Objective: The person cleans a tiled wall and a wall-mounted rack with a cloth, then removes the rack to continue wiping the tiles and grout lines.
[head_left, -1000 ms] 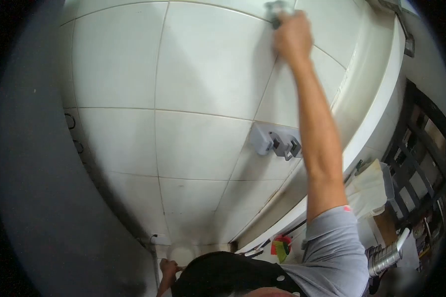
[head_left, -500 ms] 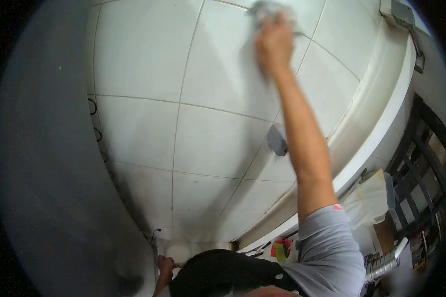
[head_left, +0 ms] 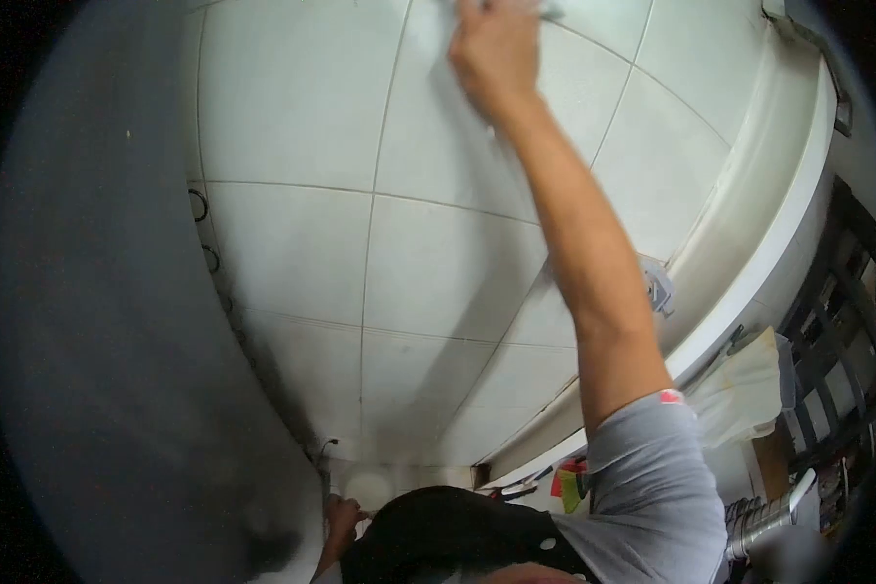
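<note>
My right hand (head_left: 496,49) reaches to the top edge of the view over the white tiles (head_left: 457,263), its fingers closed on a cloth (head_left: 551,11). Only a greyish bit of this cloth shows; the frame cuts off the rest. Low in the view, beside the dark apron (head_left: 428,530), is my left hand (head_left: 342,514), small and with fingers curled. A pale round shape (head_left: 368,490) lies right by it. What the left hand grips I cannot tell.
A large dark grey panel (head_left: 97,292) fills the left side. Along the right runs a white ledge (head_left: 749,263), with a grey plastic piece (head_left: 659,287) partly behind my forearm. Beyond stand a plastic bag (head_left: 740,389), a dark rack (head_left: 837,350) and a ribbed metal object (head_left: 759,526).
My right hand has moved with the cloth up and to the left across the tiles, partly out of view. The grey piece now appears right of my forearm. My left hand stays low.
</note>
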The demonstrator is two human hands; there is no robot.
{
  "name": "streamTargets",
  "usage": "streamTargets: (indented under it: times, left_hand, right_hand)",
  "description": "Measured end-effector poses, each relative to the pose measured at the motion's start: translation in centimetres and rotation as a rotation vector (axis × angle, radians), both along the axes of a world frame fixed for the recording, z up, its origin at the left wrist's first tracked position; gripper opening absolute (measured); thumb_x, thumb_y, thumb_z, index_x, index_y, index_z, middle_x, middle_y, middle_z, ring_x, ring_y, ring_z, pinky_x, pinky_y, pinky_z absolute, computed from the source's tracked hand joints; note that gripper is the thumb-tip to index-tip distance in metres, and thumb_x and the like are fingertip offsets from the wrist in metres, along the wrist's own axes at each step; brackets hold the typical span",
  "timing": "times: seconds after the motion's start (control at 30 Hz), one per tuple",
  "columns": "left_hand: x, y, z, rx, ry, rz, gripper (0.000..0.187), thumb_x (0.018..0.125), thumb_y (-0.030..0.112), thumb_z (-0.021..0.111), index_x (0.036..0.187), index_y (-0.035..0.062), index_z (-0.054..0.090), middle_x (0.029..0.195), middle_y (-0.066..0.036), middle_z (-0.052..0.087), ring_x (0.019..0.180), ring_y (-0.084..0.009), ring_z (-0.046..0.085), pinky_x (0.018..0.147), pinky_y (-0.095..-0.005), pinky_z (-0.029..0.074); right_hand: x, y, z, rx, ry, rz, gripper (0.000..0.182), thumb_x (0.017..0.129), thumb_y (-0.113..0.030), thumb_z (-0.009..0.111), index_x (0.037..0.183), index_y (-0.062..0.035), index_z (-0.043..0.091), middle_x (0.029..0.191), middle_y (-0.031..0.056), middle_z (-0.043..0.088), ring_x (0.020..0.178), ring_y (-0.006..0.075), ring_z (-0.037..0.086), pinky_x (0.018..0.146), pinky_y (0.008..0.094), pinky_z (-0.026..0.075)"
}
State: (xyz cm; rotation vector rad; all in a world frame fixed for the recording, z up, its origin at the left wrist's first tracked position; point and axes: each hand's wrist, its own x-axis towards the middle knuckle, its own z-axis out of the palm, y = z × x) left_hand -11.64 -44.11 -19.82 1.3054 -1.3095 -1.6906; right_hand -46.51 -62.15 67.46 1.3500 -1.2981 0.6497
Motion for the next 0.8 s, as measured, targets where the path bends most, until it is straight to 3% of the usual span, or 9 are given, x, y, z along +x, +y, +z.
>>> streamTargets:
  times: [0.1,0.17,0.33,0.37,0.43,0.5,0.57,0.63,0.8]
  left_hand:
    - [0.3,0.2,0.6,0.021,-0.045,-0.007,0.026,0.081,-0.008,0.055,0.107,-0.0080,0.047,0.104,-0.021,0.057,0.086,-0.0348,0.068,0.059,-0.0424,0.063]
    - [-0.3,0.1,7.2,0.261,-0.061,0.084,0.029,0.081,-0.008,0.055,0.109,-0.0085,0.047,0.110,-0.023,0.056,0.089,-0.0352,0.068,0.058,-0.0424,0.063]
    - [-1.1,1.5,18.0,0.359,-0.008,0.206,0.037,0.081,-0.007,0.055,0.117,-0.0098,0.047,0.112,-0.022,0.057,0.089,-0.0346,0.069,0.057,-0.0419,0.063]
    - [-1.2,1.2,17.3,0.376,-0.012,0.217,0.038,0.081,-0.007,0.055,0.119,-0.0098,0.048,0.111,-0.022,0.058,0.087,-0.0346,0.069,0.057,-0.0416,0.062]
    - [-0.7,1.0,13.8,0.417,-0.025,0.232,0.042,0.081,-0.006,0.057,0.122,-0.0097,0.049,0.110,-0.022,0.058,0.085,-0.0344,0.069,0.056,-0.0409,0.062]
    - [0.7,1.0,6.0,0.122,-0.071,0.080,0.037,0.081,-0.005,0.058,0.117,-0.0089,0.049,0.107,-0.021,0.058,0.081,-0.0336,0.069,0.055,-0.0408,0.061]
    - [0.7,1.4,5.1,0.120,-0.054,0.075,0.033,0.081,-0.005,0.059,0.111,-0.0078,0.048,0.103,-0.019,0.057,0.078,-0.0327,0.069,0.054,-0.0409,0.061]
    - [0.3,1.0,10.5,0.401,0.008,0.216,0.028,0.081,-0.005,0.060,0.106,-0.0065,0.047,0.100,-0.018,0.055,0.075,-0.0317,0.068,0.053,-0.0412,0.060]
    - [0.2,1.8,14.5,0.377,0.018,0.291,0.025,0.081,-0.004,0.062,0.100,-0.0046,0.045,0.092,-0.015,0.053,0.065,-0.0312,0.066,0.051,-0.0419,0.060]
  right_hand:
    - [0.2,-0.6,-12.2,-0.099,0.310,0.179,0.043,0.089,-0.015,0.058,0.130,-0.0162,0.070,0.157,0.0204,0.048,0.150,0.0473,0.038,0.117,0.0708,0.030]
    - [0.0,-0.1,-15.8,0.000,0.336,0.241,0.041,0.088,-0.016,0.059,0.127,-0.0166,0.072,0.156,0.0195,0.049,0.149,0.0464,0.040,0.116,0.0695,0.032]
    - [1.3,0.2,-2.9,-0.013,0.172,-0.004,0.044,0.085,-0.012,0.062,0.128,-0.0150,0.072,0.141,0.0176,0.059,0.135,0.0446,0.052,0.109,0.0618,0.041]
    - [3.5,1.6,-0.3,-0.205,0.206,0.245,0.036,0.097,-0.007,0.046,0.127,-0.0032,0.066,0.145,0.0269,0.054,0.140,0.0487,0.044,0.118,0.0592,0.032]
    - [3.4,-0.3,-0.9,-0.100,0.180,0.081,0.039,0.089,-0.012,0.057,0.126,-0.0097,0.070,0.140,0.0208,0.058,0.135,0.0462,0.050,0.110,0.0616,0.039]
    - [3.1,-1.2,-4.9,-0.177,0.263,0.105,0.043,0.086,-0.013,0.061,0.127,-0.0114,0.071,0.143,0.0175,0.059,0.138,0.0446,0.050,0.109,0.0632,0.040]
    - [3.2,0.0,-12.9,-0.048,0.322,0.133,0.043,0.088,-0.012,0.060,0.128,-0.0128,0.072,0.150,0.0166,0.055,0.146,0.0430,0.045,0.115,0.0628,0.036]
    - [2.4,0.8,-19.4,0.150,0.327,0.235,0.044,0.087,-0.013,0.061,0.129,-0.0159,0.073,0.158,0.0139,0.050,0.152,0.0407,0.037,0.120,0.0620,0.032]
    - [1.1,-0.6,-7.1,-0.011,0.412,0.124,0.056,0.083,-0.015,0.065,0.138,-0.0213,0.067,0.155,0.0130,0.052,0.144,0.0450,0.045,0.116,0.0620,0.036]
